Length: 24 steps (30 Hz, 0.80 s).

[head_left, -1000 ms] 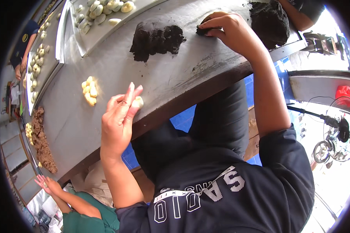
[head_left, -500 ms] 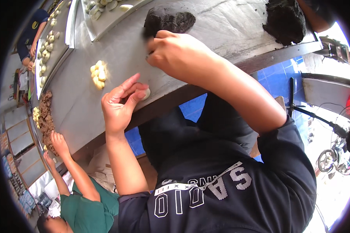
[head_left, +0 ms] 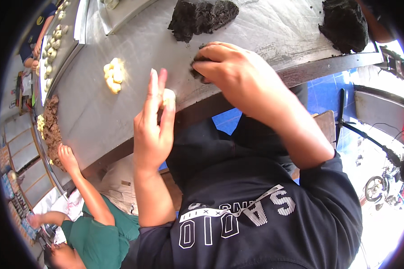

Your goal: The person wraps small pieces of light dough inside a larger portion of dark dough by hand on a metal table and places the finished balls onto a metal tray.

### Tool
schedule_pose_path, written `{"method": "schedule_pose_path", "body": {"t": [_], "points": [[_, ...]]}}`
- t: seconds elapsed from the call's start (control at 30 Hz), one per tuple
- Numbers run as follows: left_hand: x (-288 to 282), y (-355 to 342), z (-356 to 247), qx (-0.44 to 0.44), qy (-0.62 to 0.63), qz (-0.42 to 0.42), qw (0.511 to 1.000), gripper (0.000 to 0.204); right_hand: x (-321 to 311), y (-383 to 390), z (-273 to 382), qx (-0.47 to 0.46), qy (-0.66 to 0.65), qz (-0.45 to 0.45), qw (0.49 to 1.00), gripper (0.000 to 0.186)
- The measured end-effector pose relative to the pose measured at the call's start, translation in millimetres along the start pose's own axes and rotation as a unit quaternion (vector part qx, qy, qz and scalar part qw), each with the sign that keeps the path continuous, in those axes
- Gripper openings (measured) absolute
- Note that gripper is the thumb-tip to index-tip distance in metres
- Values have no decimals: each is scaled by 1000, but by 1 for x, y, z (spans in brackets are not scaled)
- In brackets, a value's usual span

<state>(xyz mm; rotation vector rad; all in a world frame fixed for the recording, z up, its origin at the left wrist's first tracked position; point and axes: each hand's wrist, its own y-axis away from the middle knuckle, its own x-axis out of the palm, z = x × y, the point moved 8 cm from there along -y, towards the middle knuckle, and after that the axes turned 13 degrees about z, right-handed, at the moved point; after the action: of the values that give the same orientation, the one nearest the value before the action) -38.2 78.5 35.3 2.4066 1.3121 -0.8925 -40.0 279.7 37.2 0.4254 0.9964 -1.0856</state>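
Between the thumb and fingers of my left hand sits a small pale ball, apparently dough; two fingers stretch out past it. My right hand curls around a small black, dough-like lump, partly hidden under the fingers. Both hands are over the near edge of the metal table. Beyond my right hand lies a larger black dough-like mass, torn and rough. A cluster of pale yellow pieces rests on the table left of my left hand.
Trays with pale, rounded pieces stand at the far left. Another black mass lies at the right end, near another person's arm. At the left, a person in green has a hand by a brown crumbly mass.
My right hand has drawn back from the larger black mass with a small lump in it. My left hand has shifted right with the pale ball. One hand of the person in green has moved away from the table.
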Motion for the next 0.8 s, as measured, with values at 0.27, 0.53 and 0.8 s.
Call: {"method": "schedule_pose_path", "body": {"t": [0.27,0.53,0.8], "points": [[-22,-17,11,51,-197,66,977,14,6,-7,19,-163,-21,36,986,12],[-29,3,32,10,3,-98,995,17,-27,-14,-21,-106,57,-48,992,17],[-8,3,-1,-58,-222,-69,971,18,-20,15,-12,-161,-69,41,984,26]]}}
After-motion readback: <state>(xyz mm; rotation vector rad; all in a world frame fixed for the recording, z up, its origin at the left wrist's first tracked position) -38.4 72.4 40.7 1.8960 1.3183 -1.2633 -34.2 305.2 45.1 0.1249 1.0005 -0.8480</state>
